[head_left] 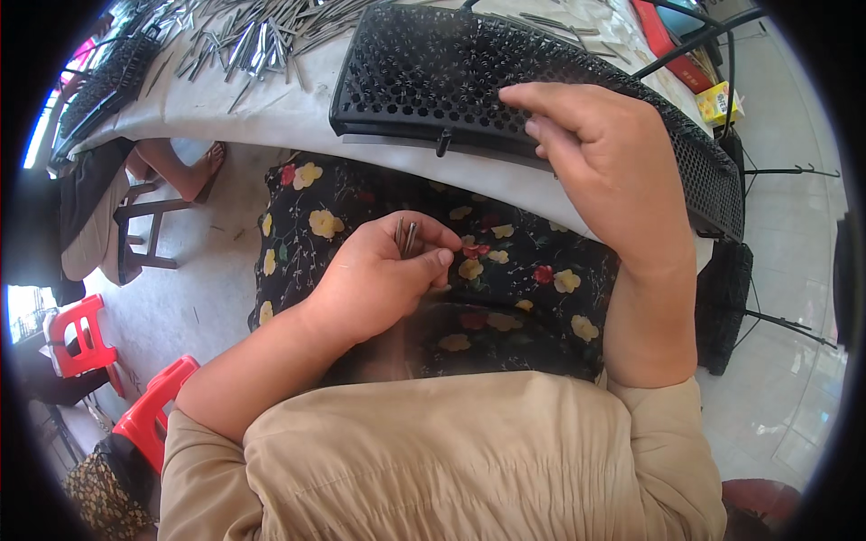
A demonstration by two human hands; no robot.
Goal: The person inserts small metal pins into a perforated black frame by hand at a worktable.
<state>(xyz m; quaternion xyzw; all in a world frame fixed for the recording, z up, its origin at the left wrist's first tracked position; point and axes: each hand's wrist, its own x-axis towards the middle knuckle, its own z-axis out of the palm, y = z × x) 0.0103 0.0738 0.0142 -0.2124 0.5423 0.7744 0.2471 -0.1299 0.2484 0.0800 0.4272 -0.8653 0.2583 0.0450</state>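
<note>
My left hand (374,275) is closed around several thin metal rods (407,236), whose ends stick up between thumb and forefinger, above my lap. My right hand (609,149) is over the front part of a long black perforated rack (406,99), forefinger stretched out and thumb a little apart from it. Nothing shows between those fingertips; the other fingers are mostly hidden behind the hand. Many short dark rods or bristles stand up from the rack's holes. A small black peg (443,142) juts from its near edge.
A heap of loose metal strips (257,41) lies on the white-covered table (216,113). Another black rack (113,81) is at the far left, with a seated person's leg (185,171) below. Red plastic stools (81,334) stand left; a yellow box (717,104) lies at right.
</note>
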